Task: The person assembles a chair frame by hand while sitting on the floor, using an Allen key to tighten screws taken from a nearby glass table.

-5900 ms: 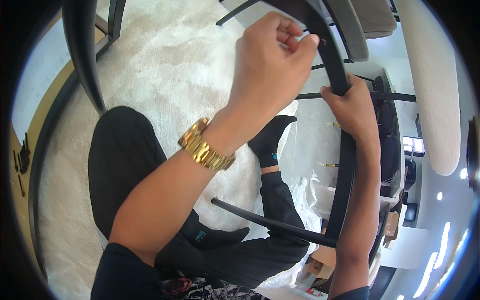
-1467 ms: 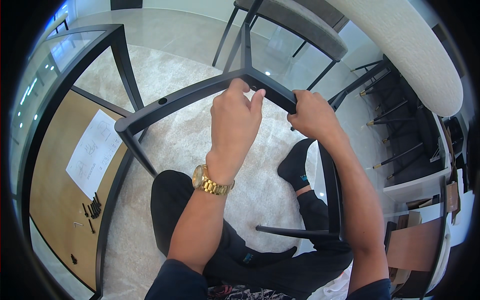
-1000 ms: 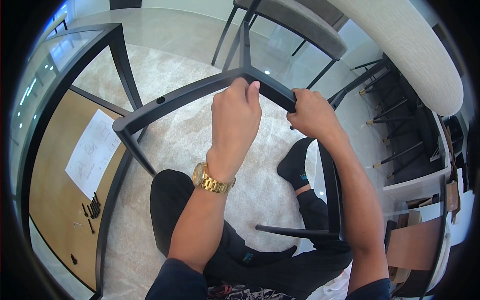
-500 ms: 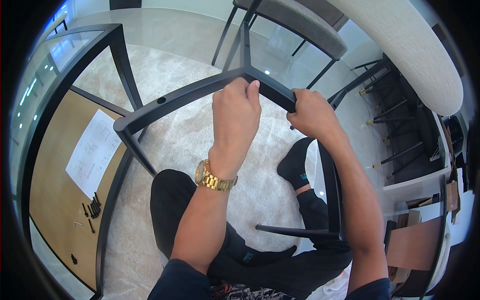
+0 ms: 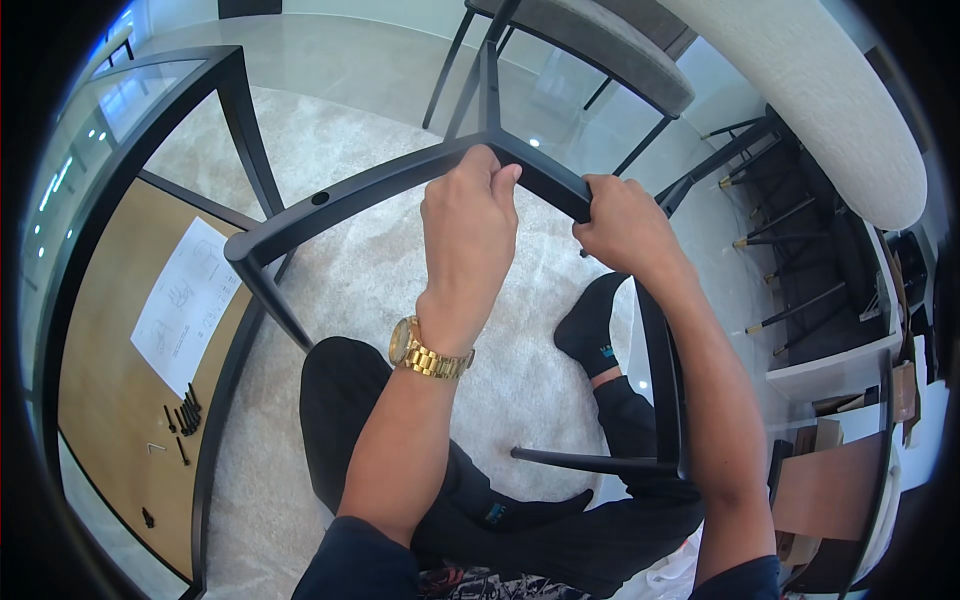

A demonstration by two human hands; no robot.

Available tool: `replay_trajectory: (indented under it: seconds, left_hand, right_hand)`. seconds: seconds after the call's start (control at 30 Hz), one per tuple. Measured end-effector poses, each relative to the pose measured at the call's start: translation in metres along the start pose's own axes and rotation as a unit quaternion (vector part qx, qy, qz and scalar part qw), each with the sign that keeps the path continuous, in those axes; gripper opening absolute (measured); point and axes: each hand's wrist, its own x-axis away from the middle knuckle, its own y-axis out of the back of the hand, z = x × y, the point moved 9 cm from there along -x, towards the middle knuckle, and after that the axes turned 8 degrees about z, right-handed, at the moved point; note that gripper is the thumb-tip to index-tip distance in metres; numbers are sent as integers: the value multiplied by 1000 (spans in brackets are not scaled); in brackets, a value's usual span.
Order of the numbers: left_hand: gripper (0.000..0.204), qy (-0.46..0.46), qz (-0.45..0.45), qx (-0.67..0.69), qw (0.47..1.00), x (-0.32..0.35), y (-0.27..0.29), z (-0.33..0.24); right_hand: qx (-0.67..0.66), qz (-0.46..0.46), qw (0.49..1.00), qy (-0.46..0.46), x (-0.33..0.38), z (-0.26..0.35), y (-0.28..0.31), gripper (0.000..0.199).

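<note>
In the head view, the right hand [image 5: 628, 226] grips the black chair frame [image 5: 388, 172] mid-scene above the rug [image 5: 262, 440], while the left hand [image 5: 468, 222] pinches narrowly near its far corner [image 5: 491, 141], perhaps starting a finger-hidden bolt, so tightening next calls for steady bracing.

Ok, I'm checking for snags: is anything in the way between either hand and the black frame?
Nothing visible. The right hand grips the frame directly; the left hand is at its corner, though its fingers could hide something small. The screws lie clear, off left.
</note>
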Motion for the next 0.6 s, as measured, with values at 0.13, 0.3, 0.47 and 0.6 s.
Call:
replay_trajectory:
  seconds: [0.13, 0.3, 0.47, 0.6]
  left_hand:
    - [27, -33, -30, 3, 999, 5, 5, -3]
    - [22, 49, 33, 17, 998, 0, -4, 7]
    - [28, -60, -18, -85, 994, -1, 5, -15]
    - [29, -21, -25, -15, 999, 3, 11, -9]
  right_hand:
    - [-2, 4, 1000, 0, -1, 0, -2, 28]
    - [-3, 13, 1000, 1, -1, 0, -1, 28]
    - [-10, 14, 1000, -2, -1, 0, 0, 26]
    - [-19, 16, 1000, -5, 0, 0, 0, 25]
